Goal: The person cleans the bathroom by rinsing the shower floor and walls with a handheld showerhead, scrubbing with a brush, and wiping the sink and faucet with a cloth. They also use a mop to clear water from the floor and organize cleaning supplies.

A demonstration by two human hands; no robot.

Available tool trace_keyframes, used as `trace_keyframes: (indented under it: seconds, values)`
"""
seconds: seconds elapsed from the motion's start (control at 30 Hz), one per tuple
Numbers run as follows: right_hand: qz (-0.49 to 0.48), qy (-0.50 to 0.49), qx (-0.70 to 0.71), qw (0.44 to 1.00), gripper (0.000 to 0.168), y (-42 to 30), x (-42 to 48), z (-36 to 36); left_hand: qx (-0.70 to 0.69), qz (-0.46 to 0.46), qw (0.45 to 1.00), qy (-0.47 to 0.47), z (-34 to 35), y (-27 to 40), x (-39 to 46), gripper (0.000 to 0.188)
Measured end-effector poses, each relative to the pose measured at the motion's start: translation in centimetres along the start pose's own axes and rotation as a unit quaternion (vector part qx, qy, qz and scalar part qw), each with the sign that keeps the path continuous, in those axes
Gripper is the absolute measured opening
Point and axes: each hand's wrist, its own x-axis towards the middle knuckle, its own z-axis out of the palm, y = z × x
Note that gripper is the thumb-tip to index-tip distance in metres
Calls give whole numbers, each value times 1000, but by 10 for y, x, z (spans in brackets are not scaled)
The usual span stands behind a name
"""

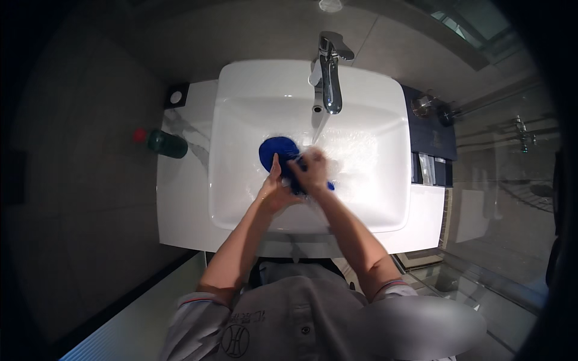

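A deep blue item (276, 151), seemingly cloth, is in the white washbasin (379, 203), and its rounded end fans out to the left. My left hand (274, 189) holds it from the lower left with the thumb raised along it. Blurred by motion, my right hand (315, 171) grips the item's right part. A small blue piece shows under my right wrist. From the chrome faucet (332, 85), a stream of water (319, 128) falls onto or just beside my right hand. Water splashes over the basin floor. My hands hide the middle of the item.
A green bottle with a red cap (167, 143) lies or leans at the left of the white countertop (180, 212). A dark tray (431, 135) with glassware (422, 106) and small packets (426, 169) sits on the right. Beyond is a glass panel (492, 189).
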Motion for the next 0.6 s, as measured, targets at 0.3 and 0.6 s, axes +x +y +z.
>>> trace_keyframes:
  seconds: [0.3,0.6]
  values:
    - [-81,-69,149,983,24,-99,-12,-22,-192,84,905,-371,-48,7,60,50]
    - [26,111,-129,985,39,44,50,-62,98,59,984,134,-30,23,-30,72]
